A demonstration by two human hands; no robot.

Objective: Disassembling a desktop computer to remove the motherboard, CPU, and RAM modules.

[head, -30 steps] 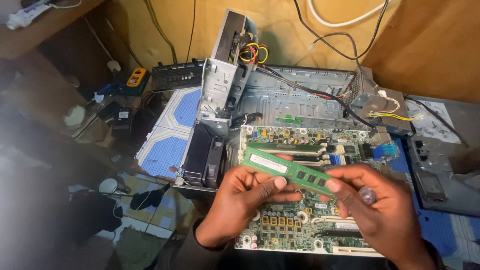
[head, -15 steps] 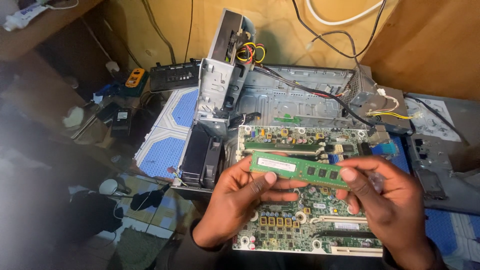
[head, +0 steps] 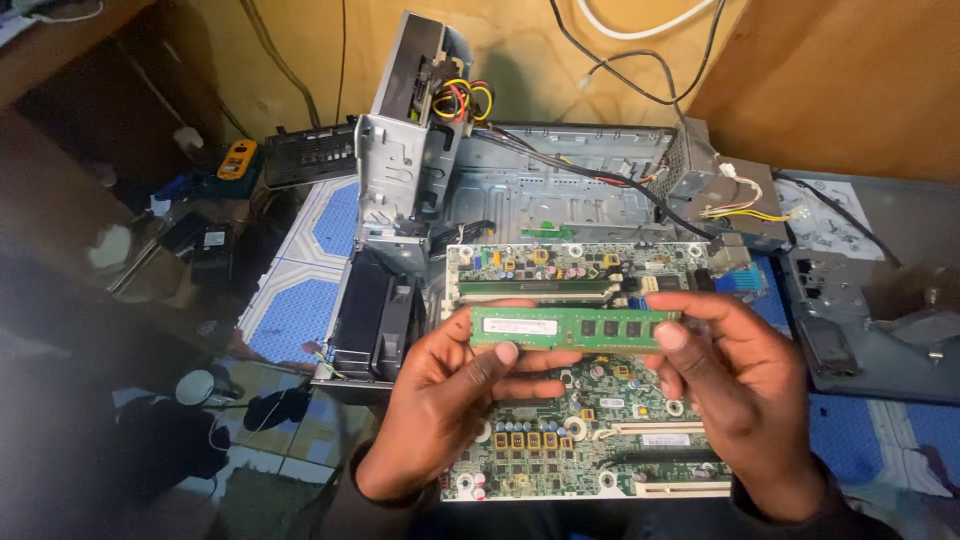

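Note:
A green memory stick (head: 580,328) with black chips and a white label is held level between both hands, just above a green motherboard (head: 560,440). My left hand (head: 445,400) pinches its left end, thumb on the front face. My right hand (head: 735,385) grips its right end the same way. Behind the stick, another memory stick sits in a slot (head: 535,290) on the board. The board lies in front of an open grey metal computer case (head: 560,195).
A raised drive cage (head: 400,140) with coloured wires stands at the case's left. A black fan block (head: 370,315) sits left of the board. A power supply (head: 715,185) with cables is at the right, a grey panel (head: 880,300) beyond it. Small devices lie far left.
The stick has turned from tilted to level and moved up toward the slots. Both hands kept their grip, and the view shifted slightly.

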